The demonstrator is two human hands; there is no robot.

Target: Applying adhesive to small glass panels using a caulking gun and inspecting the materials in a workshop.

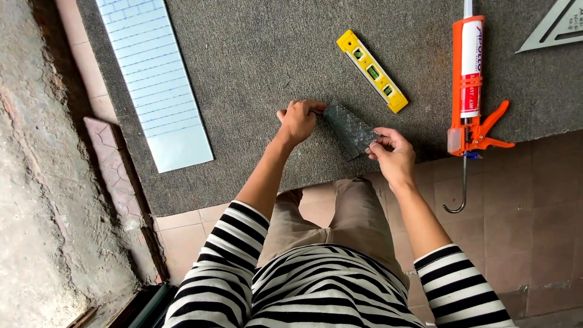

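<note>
My striped sleeves (pixel 225 255) and tan trousers (pixel 340 218) fill the bottom of my view, above the tiled floor (pixel 522 231). Beyond lies the grey carpet mat (pixel 255 54), bearing everything else. A long pale ruled panel (pixel 159 79) lies well off to the left, an orange caulking gun (pixel 470 85) to the right, a yellow spirit level (pixel 371 70) just past my hands. My left hand (pixel 297 121) and right hand (pixel 392 152) each pinch an end of a small patterned glass piece (pixel 349 130), resting on the mat near its front edge, nothing blocking it.
</note>
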